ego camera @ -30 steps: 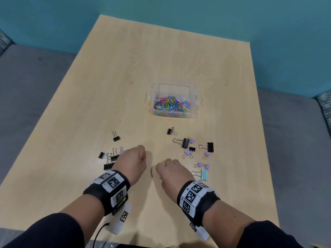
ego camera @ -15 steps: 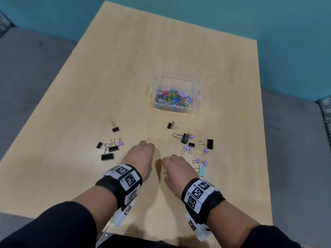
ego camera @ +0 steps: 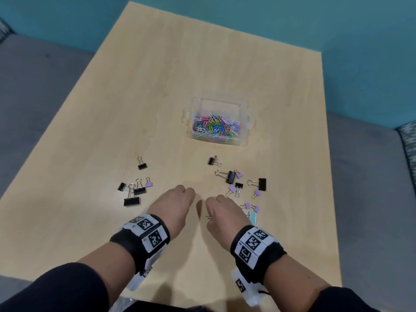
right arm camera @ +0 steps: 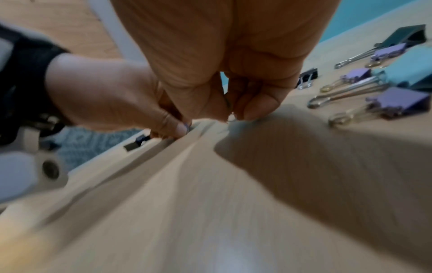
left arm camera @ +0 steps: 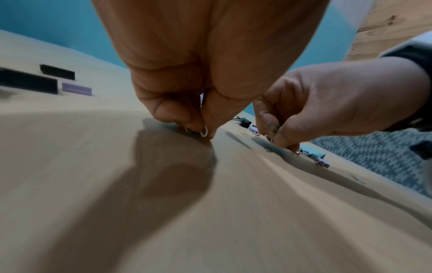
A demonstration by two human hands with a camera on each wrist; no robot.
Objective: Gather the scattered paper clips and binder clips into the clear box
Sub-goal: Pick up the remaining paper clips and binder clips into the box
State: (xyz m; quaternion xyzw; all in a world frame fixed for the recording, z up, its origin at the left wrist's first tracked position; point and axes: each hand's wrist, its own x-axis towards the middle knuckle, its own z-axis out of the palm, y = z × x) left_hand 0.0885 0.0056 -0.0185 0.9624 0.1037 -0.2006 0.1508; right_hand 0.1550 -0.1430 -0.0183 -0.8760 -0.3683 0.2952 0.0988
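the clear box [ego camera: 219,104] sits on the desk [ego camera: 139,86] well ahead of both hands and already holds a heap of coloured paper clips [ego camera: 215,127]. the left hand [ego camera: 174,204] has its fingers curled down at the desk and pinches small paper clips [left arm camera: 203,132]; the right hand [ego camera: 221,210], just beside it, grasps a green paper clip [left arm camera: 272,127] among others. binder clips are all left outside: a black and purple group [ego camera: 135,191] to the left of the left hand, a larger scatter [ego camera: 238,183] ahead and to the right of the right hand, a teal one [ego camera: 253,217] right beside it. the paper clips look nearly done; i judge the binder clips are the remaining work.
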